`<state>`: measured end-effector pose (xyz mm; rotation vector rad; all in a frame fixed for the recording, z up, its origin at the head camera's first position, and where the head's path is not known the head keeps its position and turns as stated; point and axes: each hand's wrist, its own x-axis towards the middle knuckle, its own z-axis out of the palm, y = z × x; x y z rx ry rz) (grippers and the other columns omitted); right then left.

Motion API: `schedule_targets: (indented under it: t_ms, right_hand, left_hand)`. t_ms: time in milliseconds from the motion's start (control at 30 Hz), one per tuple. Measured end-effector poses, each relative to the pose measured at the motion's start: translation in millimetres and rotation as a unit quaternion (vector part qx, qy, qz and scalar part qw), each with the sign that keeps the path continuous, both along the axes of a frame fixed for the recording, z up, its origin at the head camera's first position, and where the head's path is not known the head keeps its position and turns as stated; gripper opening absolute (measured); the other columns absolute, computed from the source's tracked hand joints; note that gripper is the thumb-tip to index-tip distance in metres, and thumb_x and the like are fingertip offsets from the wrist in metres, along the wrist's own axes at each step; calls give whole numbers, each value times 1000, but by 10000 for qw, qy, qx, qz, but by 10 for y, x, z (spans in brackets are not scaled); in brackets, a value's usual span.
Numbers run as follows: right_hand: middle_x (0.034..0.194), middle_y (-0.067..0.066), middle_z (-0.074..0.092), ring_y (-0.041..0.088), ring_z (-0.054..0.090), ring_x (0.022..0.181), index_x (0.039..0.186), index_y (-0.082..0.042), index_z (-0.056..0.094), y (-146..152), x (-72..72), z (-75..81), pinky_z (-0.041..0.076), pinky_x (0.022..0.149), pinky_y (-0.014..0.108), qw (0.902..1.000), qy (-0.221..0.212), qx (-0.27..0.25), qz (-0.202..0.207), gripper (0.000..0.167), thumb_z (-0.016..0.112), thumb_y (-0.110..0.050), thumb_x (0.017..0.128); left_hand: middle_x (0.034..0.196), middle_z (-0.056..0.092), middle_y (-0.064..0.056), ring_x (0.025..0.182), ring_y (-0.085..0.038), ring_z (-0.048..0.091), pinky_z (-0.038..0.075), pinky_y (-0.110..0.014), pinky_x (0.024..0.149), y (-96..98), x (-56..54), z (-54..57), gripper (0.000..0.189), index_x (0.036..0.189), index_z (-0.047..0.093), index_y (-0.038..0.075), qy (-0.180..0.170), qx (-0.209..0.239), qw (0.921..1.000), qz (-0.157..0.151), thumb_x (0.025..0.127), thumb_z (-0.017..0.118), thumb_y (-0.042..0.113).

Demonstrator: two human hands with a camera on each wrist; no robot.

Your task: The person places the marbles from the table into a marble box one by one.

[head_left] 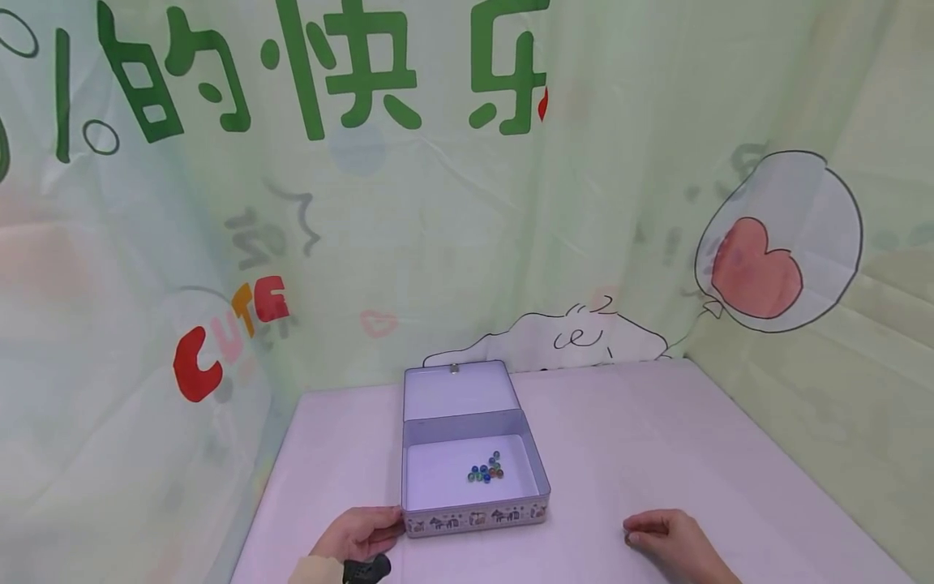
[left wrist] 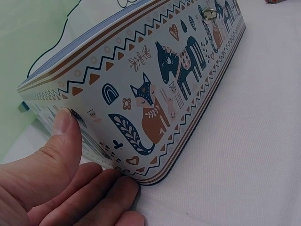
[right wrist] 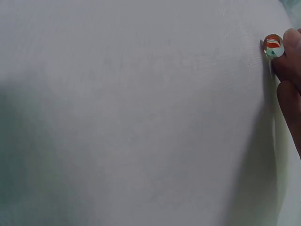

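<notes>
An open tin box [head_left: 474, 519], printed with foxes and horses, stands on the table with its hinged lid [head_left: 460, 393] tilted back. Several glass marbles [head_left: 486, 470] lie together on its floor, toward the right. My left hand [head_left: 361, 531] rests against the box's front left corner; in the left wrist view its thumb [left wrist: 63, 127] touches the side wall and its loosely bent fingers [left wrist: 101, 193] lie low by the corner. Right of the box, my right hand [head_left: 674, 539] pinches a clear marble [right wrist: 273, 45] with orange and white swirls, close above the tabletop.
A pale cloth covers the table [head_left: 613, 438]. Printed curtains [head_left: 452, 227] hang behind it and along both sides. A metal clasp [left wrist: 209, 14] sticks out from the front of the box. A small reddish thing [left wrist: 274, 1] shows at the left wrist view's top edge.
</notes>
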<state>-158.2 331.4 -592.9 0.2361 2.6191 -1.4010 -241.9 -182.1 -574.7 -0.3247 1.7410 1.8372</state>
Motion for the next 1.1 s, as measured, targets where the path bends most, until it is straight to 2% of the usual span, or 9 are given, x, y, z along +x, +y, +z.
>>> schedule_targets:
  t_ms: [133, 333, 567, 700, 833, 967, 1100]
  right_hand:
    - [100, 10, 79, 21, 74, 96, 105, 0, 77, -24, -12, -10, 61, 79, 31, 9996, 126, 223, 106, 27, 82, -17, 85]
    - [97, 6, 79, 19, 73, 94, 101, -3, 78, -55, -36, -15, 62, 81, 37, 9992, -96, 363, -157, 22, 83, -16, 83]
    - [97, 7, 79, 13, 71, 89, 101, -3, 78, -23, -39, 34, 61, 76, 31, 9994, 20, 351, -10, 23, 83, -19, 84]
    - [101, 10, 79, 6, 72, 89, 107, 1, 77, 42, -43, 127, 59, 75, 22, 9995, 279, 53, 119, 28, 81, -19, 87]
    - [104, 12, 79, -1, 72, 89, 114, 9, 72, 134, -70, 223, 60, 77, 18, 9964, 719, -410, 175, 35, 78, -16, 91]
    - [103, 9, 80, -4, 71, 90, 116, 10, 71, 164, -120, 341, 59, 80, 16, 9928, 1104, -435, 176, 35, 76, -14, 92]
    - [105, 11, 79, -3, 71, 90, 116, 9, 71, 133, -218, 444, 60, 80, 18, 9926, 1170, -305, 137, 33, 76, -12, 92]
  left_hand:
    - [113, 76, -22, 99, -22, 74, 58, -45, 101, -1, 17, 30, 37, 126, 63, -15, 6, -12, 10000, -3, 98, 68, 8]
    - [113, 76, -22, 102, -23, 74, 58, -43, 101, 4, 6, 42, 36, 126, 63, -14, -74, -106, 9999, -48, 97, 69, 7]
    - [115, 74, -25, 102, -26, 75, 57, -47, 103, 9, -4, 28, 38, 126, 62, -16, -21, -92, 10000, -18, 97, 69, 7]
    - [114, 74, -26, 100, -26, 75, 56, -48, 103, 3, -6, 19, 38, 126, 62, -17, -20, -92, 9999, 50, 97, 69, 6]
    - [113, 75, -25, 100, -27, 75, 56, -50, 102, 7, -9, 18, 37, 126, 62, -16, 45, -139, 9999, 81, 97, 68, 7]
    - [112, 75, -25, 102, -29, 75, 56, -52, 102, 17, 4, 38, 36, 125, 63, -15, 97, -170, 9998, 92, 97, 69, 7]
    - [111, 76, -24, 102, -29, 75, 56, -51, 102, 24, 3, 58, 36, 125, 64, -15, 107, -231, 9996, 114, 97, 69, 8]
